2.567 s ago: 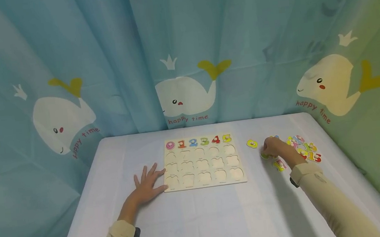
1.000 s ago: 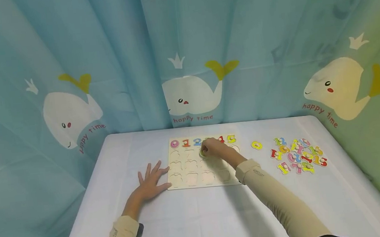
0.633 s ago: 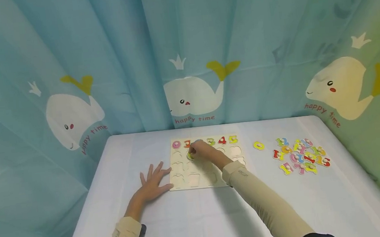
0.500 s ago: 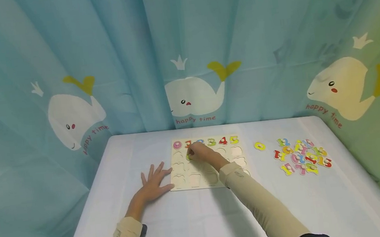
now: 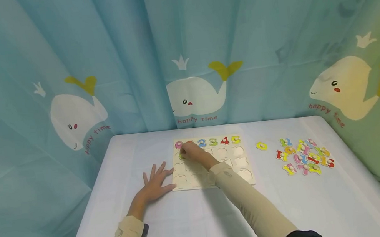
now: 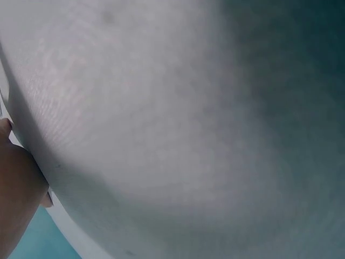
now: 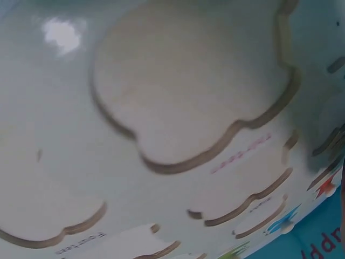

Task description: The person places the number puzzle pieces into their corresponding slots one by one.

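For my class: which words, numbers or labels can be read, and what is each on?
"happy time": curtain, three times.
"0": pink numeral, puzzle board.
"2": blue numeral, board.
"3": green numeral, board.
"4": red numeral, board.
"5": yellow numeral, board.
"12": loose puzzle piece.
Too small, blurred or covered: board captions, sleeve lettering, held piece, other loose pieces, numeral after 0.

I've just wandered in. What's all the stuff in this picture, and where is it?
Curtain: count unclear, blue-green, behind
Whale prints: four, white, on the curtain, one cut off lower left
Table: one, white, before the curtain
Puzzle board: one, cream, mid-table
Numbers: six, mixed colours, board's far row, one mostly hidden
Pinched piece: one, yellow-green, board's far left
Lone piece: one, yellow, right of board
Loose pieces: over ten, mixed colours, table's right
Sleeves: two, beige, both arms
Left hand: one, bare, board's left edge
Right hand: one, bare, over board
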`<state>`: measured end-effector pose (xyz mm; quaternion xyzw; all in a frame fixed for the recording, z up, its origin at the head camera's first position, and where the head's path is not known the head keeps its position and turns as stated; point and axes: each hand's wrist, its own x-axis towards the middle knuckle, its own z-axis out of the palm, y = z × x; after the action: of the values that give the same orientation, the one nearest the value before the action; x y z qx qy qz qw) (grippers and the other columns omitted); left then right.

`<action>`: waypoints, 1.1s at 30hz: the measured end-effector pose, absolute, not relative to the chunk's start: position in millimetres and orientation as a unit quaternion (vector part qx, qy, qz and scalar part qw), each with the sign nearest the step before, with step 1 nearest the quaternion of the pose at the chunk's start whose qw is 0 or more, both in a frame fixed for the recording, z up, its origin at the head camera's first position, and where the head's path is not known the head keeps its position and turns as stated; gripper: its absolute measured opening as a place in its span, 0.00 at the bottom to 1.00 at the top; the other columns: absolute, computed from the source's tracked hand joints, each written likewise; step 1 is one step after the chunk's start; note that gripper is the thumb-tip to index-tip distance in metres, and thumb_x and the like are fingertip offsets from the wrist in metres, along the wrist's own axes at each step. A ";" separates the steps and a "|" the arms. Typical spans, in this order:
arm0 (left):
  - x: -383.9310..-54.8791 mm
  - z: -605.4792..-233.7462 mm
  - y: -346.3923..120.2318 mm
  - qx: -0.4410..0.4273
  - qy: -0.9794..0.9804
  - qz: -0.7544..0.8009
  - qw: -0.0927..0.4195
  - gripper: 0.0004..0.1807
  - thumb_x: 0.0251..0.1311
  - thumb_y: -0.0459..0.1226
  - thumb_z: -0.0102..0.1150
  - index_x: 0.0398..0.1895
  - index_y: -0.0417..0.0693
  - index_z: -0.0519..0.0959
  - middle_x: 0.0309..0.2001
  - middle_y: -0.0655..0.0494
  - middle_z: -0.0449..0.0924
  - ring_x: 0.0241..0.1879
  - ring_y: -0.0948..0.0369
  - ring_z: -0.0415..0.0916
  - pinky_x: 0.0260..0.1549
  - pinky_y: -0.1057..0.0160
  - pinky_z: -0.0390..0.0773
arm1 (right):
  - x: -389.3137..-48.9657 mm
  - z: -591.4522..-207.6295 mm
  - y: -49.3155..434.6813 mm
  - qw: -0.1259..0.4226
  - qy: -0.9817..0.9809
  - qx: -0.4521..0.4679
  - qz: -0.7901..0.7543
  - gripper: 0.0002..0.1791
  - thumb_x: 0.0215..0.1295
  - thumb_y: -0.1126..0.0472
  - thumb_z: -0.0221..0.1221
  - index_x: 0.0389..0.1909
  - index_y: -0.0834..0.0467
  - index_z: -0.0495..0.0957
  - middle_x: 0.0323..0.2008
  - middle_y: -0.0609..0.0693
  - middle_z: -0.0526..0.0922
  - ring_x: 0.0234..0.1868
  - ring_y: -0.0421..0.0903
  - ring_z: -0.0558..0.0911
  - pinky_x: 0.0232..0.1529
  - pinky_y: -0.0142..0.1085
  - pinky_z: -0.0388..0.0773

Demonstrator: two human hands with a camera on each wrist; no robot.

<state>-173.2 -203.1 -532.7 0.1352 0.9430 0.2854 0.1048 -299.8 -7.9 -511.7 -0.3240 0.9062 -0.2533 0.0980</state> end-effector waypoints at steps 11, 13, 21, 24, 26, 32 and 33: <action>-170.7 -536.7 -199.7 0.128 0.941 0.294 0.105 0.34 0.59 0.56 0.56 0.66 0.52 0.67 0.74 0.46 0.43 0.70 0.39 0.26 0.54 0.30 0.21 | -295.8 -512.8 -21.5 0.079 0.908 -0.337 -0.235 0.03 0.59 0.72 0.59 0.33 0.63 0.80 0.30 0.50 0.82 0.32 0.42 0.78 0.38 0.31 0.75; -171.2 -536.4 -199.2 0.128 0.941 0.293 0.106 0.34 0.59 0.56 0.56 0.66 0.53 0.67 0.74 0.46 0.42 0.70 0.39 0.26 0.54 0.30 0.21 | -295.9 -512.7 -22.5 0.081 0.911 -0.335 -0.228 0.05 0.59 0.73 0.58 0.32 0.62 0.80 0.29 0.49 0.81 0.31 0.41 0.76 0.37 0.30 0.74; -171.1 -533.6 -198.2 0.128 0.941 0.296 0.103 0.33 0.59 0.55 0.56 0.66 0.53 0.68 0.74 0.46 0.42 0.70 0.39 0.26 0.55 0.30 0.21 | -298.5 -514.2 -22.3 0.078 0.912 -0.336 -0.221 0.04 0.60 0.71 0.58 0.34 0.62 0.80 0.32 0.50 0.81 0.35 0.44 0.78 0.41 0.32 0.75; -170.6 -532.3 -197.5 0.130 0.940 0.295 0.108 0.33 0.60 0.55 0.56 0.66 0.53 0.67 0.74 0.46 0.42 0.70 0.39 0.26 0.55 0.30 0.21 | -300.5 -517.5 -17.3 0.062 0.908 -0.335 -0.243 0.03 0.63 0.69 0.56 0.32 0.63 0.78 0.30 0.51 0.78 0.34 0.45 0.76 0.39 0.34 0.74; -170.5 -531.5 -197.5 0.129 0.940 0.295 0.111 0.33 0.60 0.55 0.56 0.67 0.52 0.67 0.74 0.46 0.42 0.70 0.39 0.25 0.55 0.31 0.20 | -301.8 -520.0 -13.0 0.052 0.909 -0.318 -0.264 0.05 0.67 0.67 0.54 0.32 0.63 0.76 0.28 0.51 0.75 0.32 0.44 0.74 0.38 0.35 0.73; -172.7 -532.3 -201.0 0.121 0.946 0.279 0.111 0.35 0.59 0.56 0.55 0.68 0.54 0.66 0.74 0.48 0.41 0.70 0.40 0.25 0.55 0.31 0.20 | -302.6 -520.3 -7.0 0.066 0.909 -0.293 -0.290 0.06 0.66 0.64 0.57 0.39 0.63 0.78 0.32 0.49 0.77 0.35 0.42 0.74 0.41 0.34 0.73; -173.1 -532.7 -201.5 0.120 0.947 0.275 0.112 0.35 0.59 0.57 0.55 0.68 0.55 0.65 0.74 0.48 0.40 0.70 0.41 0.24 0.55 0.32 0.20 | -301.8 -519.7 -7.5 0.070 0.906 -0.305 -0.284 0.07 0.65 0.64 0.58 0.39 0.64 0.78 0.32 0.50 0.77 0.36 0.43 0.75 0.42 0.34 0.74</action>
<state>-173.1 -201.5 -532.7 0.1204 0.9472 0.2753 0.1118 -301.8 -7.5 -519.7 -0.3055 0.9061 -0.2842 0.0697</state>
